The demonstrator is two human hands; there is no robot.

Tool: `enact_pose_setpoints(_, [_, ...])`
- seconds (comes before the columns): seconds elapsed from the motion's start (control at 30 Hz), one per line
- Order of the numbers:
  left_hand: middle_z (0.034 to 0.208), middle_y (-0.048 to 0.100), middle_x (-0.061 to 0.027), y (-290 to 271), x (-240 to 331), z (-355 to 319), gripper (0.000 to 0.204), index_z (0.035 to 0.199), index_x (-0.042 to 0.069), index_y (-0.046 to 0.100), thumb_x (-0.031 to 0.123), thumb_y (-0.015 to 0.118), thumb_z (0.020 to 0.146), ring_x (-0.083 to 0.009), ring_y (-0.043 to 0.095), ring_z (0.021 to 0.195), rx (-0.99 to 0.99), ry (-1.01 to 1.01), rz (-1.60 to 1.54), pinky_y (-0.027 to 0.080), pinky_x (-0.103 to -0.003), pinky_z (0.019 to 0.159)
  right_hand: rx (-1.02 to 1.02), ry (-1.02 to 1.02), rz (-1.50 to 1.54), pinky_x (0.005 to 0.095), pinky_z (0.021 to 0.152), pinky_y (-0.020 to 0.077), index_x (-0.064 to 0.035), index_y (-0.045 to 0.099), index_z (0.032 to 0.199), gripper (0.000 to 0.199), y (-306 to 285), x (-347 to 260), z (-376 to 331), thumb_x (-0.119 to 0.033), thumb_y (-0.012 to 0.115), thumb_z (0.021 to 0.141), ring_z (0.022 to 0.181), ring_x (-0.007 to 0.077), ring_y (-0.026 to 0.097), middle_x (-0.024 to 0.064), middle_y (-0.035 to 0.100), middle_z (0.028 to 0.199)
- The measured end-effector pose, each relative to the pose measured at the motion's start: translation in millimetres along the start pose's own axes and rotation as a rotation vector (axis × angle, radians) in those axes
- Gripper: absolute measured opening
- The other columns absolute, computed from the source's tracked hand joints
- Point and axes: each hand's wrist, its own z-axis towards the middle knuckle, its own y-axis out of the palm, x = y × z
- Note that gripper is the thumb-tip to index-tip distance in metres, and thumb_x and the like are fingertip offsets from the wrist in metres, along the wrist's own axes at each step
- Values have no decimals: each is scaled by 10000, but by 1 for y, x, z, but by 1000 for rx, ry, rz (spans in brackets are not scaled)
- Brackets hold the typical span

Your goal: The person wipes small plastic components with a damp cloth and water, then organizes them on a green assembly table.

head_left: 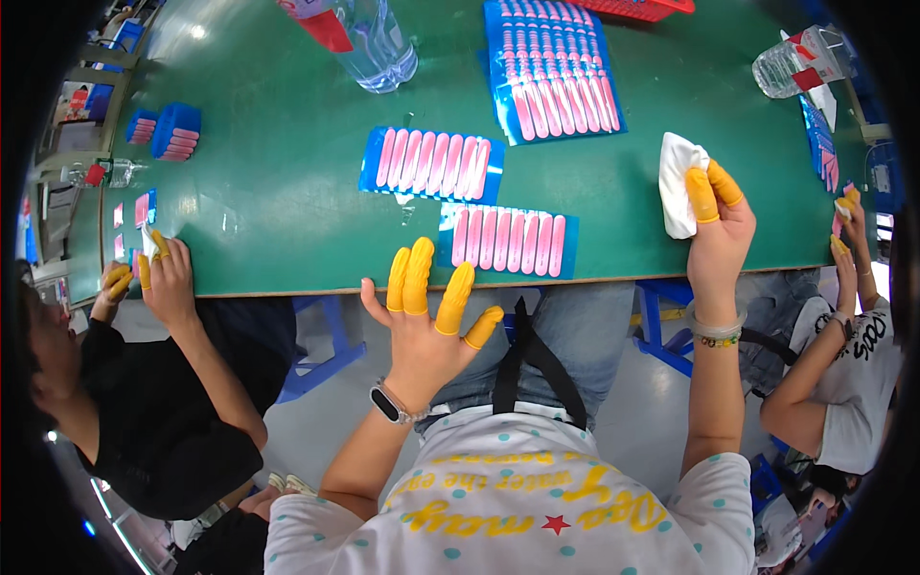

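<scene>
My left hand (426, 321) is open, its fingers spread over the table's front edge, with yellow finger cots on several fingertips. Just beyond it lies a blue card with a row of pink stick-shaped pieces (509, 240); one fingertip reaches its lower left corner, and I cannot tell whether it touches. A second such card (431, 165) lies farther off, slightly to the left. Over to the right, my right hand (721, 225), also in yellow finger cots, pinches a folded white cloth (678, 182) above the tabletop.
Several more loaded blue cards (556, 72) lie at the far middle. A water bottle (369, 48) stands at the far left, another bottle (797, 62) at the far right, and a red basket (642, 8) at the far edge. Co-workers sit on both sides of the green table (287, 211).
</scene>
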Motion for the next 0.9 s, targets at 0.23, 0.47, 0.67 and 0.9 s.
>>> enact_pose_setpoints(0.23, [1557, 298, -238, -6, 12, 6, 599, 1316, 268, 631, 588, 701, 815, -398, 234, 1449, -1, 11, 32, -36, -639, 1149, 59, -15, 61, 241, 861, 522, 70, 632, 1213, 288, -1, 5, -1, -17, 667, 941, 970, 104, 641, 80, 679, 1111])
enact_pose_setpoints(0.47, [1546, 362, -196, -7, 13, 2, 625, 1356, 287, 620, 670, 584, 864, -367, 210, 1474, -48, -61, 45, -69, -685, 1130, 85, -7, 88, 245, 860, 528, 68, 631, 1217, 292, -1, 7, -1, -27, 669, 943, 971, 114, 648, 85, 679, 1120])
enact_pose_setpoints(0.67, [1500, 448, -134, -10, 17, 5, 637, 1369, 127, 592, 584, 554, 927, -380, 245, 1463, 30, -24, 10, -28, -675, 1148, 133, -10, 56, 249, 864, 532, 77, 627, 1220, 297, -1, 6, -4, -24, 665, 944, 972, 123, 652, 97, 678, 1123])
enact_pose_setpoints(0.9, [1542, 401, -155, -11, 38, 22, 477, 1264, 385, 675, 654, 531, 897, -398, 223, 1475, -65, 110, 118, -89, -692, 1118, 116, -52, 69, 247, 877, 530, 79, 619, 1226, 302, -3, 13, 1, -8, 664, 940, 981, 125, 651, 99, 677, 1116])
